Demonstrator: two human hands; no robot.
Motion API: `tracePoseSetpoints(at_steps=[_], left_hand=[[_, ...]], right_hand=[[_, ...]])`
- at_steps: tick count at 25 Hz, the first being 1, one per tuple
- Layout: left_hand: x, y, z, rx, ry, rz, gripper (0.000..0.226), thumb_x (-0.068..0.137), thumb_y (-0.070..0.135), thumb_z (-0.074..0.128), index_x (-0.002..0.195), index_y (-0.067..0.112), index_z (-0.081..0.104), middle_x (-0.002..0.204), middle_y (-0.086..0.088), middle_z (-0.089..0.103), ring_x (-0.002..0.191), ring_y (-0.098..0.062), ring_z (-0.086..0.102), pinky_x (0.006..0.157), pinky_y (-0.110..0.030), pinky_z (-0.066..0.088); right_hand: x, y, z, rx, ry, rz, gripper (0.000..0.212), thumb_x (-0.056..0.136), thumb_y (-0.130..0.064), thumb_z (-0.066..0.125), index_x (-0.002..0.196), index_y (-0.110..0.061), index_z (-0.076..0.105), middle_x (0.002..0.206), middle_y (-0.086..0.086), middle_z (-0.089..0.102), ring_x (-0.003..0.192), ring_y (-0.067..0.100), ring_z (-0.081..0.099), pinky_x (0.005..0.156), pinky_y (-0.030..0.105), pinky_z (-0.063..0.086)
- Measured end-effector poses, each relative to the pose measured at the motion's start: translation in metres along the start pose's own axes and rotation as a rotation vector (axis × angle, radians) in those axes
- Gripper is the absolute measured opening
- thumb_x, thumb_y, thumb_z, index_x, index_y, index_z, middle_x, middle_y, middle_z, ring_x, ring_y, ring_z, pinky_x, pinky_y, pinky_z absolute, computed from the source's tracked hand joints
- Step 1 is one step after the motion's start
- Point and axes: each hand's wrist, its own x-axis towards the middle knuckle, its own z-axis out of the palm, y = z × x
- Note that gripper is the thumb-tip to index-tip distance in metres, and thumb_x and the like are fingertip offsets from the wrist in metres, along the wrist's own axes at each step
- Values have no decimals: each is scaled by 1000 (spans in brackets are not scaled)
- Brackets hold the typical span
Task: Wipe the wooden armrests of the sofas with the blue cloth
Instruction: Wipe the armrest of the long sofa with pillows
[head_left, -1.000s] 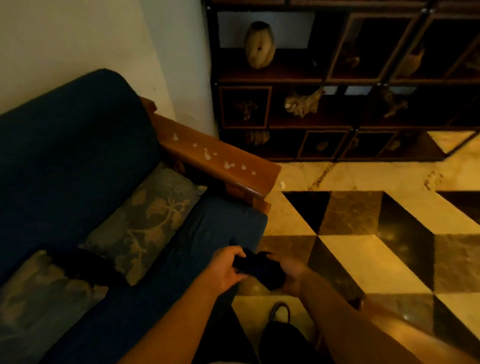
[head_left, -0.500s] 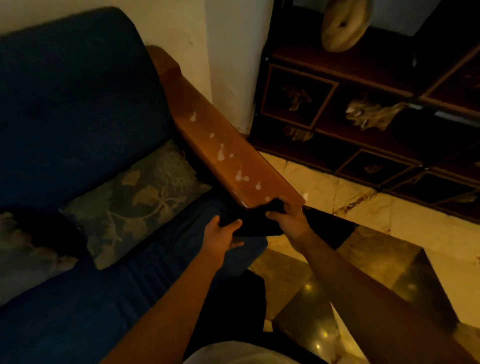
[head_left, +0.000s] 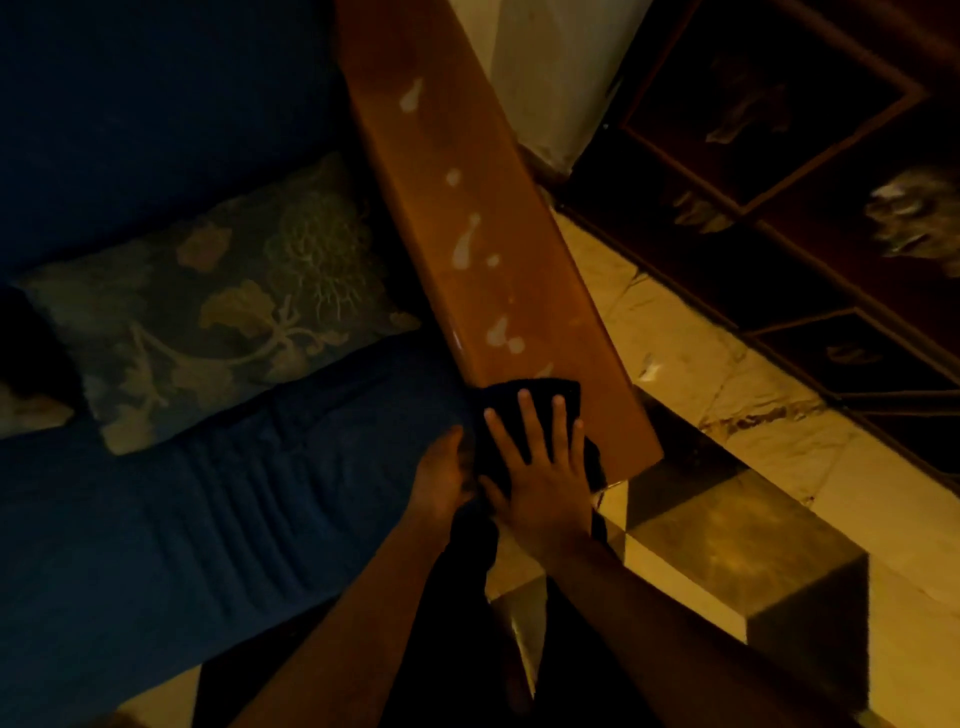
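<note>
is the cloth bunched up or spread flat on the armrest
Roughly flat. The blue cloth lies on the near end of the wooden armrest, pressed under the open right hand; folds cannot be told.

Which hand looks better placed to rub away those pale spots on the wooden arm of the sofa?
Probably the right hand: it lies flat on the blue cloth at the near end of the armrest, spots just ahead. The left hand sits beside it at the cloth's edge.

Wooden armrest (head_left: 498, 249) and blue sofa seat (head_left: 218, 530)

Pale splotches dot the armrest's top; a dark cloth (head_left: 524, 415) lies spread flat on its near end (colour hard to judge in dim light). A leaf-patterned cushion (head_left: 218, 312) rests on the seat against the backrest.
</note>
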Motion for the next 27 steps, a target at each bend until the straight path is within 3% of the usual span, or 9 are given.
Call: tracePoseSetpoints(at_steps=[5, 7, 10, 14, 16, 19, 22, 25, 27], left_hand=[[16, 10, 24, 7, 89, 110, 43, 107, 48, 35, 90, 27, 69, 96, -3, 72, 91, -22, 69, 87, -42, 54], [22, 18, 38, -32, 132, 170, 40, 106, 53, 35, 91, 35, 68, 94, 4, 72, 89, -17, 70, 78, -38, 56], [31, 33, 55, -53, 237, 208, 44, 104, 58, 33, 93, 31, 67, 95, 4, 70, 93, -20, 69, 85, -41, 57], [28, 28, 63, -123, 344, 190, 52, 103, 62, 31, 102, 27, 69, 92, 3, 70, 91, -19, 68, 79, -38, 56], [21, 21, 66, -188, 388, 180, 57, 102, 64, 30, 92, 25, 69, 78, 1, 76, 81, -19, 71, 67, -34, 54], [18, 11, 72, -234, 434, 144, 64, 102, 64, 29, 76, 18, 66, 72, -5, 74, 69, -24, 71, 67, -36, 56], [19, 3, 73, -284, 462, 132, 66, 102, 65, 31, 73, 16, 67, 77, -10, 70, 74, -27, 68, 74, -43, 58], [24, 0, 67, -284, 500, 120, 71, 101, 65, 29, 81, 10, 68, 89, -19, 71, 84, -34, 68, 84, -51, 57], [29, 5, 60, -285, 512, 116, 72, 102, 65, 28, 91, 8, 70, 96, -18, 74, 86, -32, 69, 78, -47, 56]], right_hand=[[28, 42, 0, 42, 85, 7, 93, 84, -74, 52, 163, -35, 22, 173, 9, 11, 158, 44, 5, 125, 63, 7], [82, 58, -13, 82, 84, 22, 96, 84, -84, 41, 164, -36, 16, 174, 10, 7, 157, 47, 3, 123, 66, 8], [167, 86, -38, 254, -5, 30, 99, 81, -89, 39, 162, -44, 5, 173, 7, 2, 150, 50, 23, 112, 64, 34], [136, 141, -33, 895, -147, 268, 105, 79, -78, 64, 162, -34, 17, 165, 4, 35, 146, 32, 42, 102, 36, 44], [73, 157, -24, 1024, -223, 329, 101, 75, -80, 65, 158, -39, 26, 158, -7, 45, 144, 23, 45, 104, 35, 46], [2, 164, -18, 993, -215, 231, 103, 71, -85, 64, 156, -51, 16, 159, -17, 37, 147, 10, 38, 115, 45, 45], [-1, 161, -20, 730, -184, 78, 114, 73, -91, 53, 157, -51, -12, 172, -2, 10, 157, 25, 21, 117, 56, 38], [57, 143, -29, 596, -120, -2, 129, 65, -94, 55, 162, -35, -6, 171, 4, 8, 153, 33, 25, 113, 50, 41], [129, 131, -35, 675, -94, 83, 125, 66, -86, 66, 163, -28, 11, 165, 6, 29, 146, 31, 38, 106, 43, 44]])
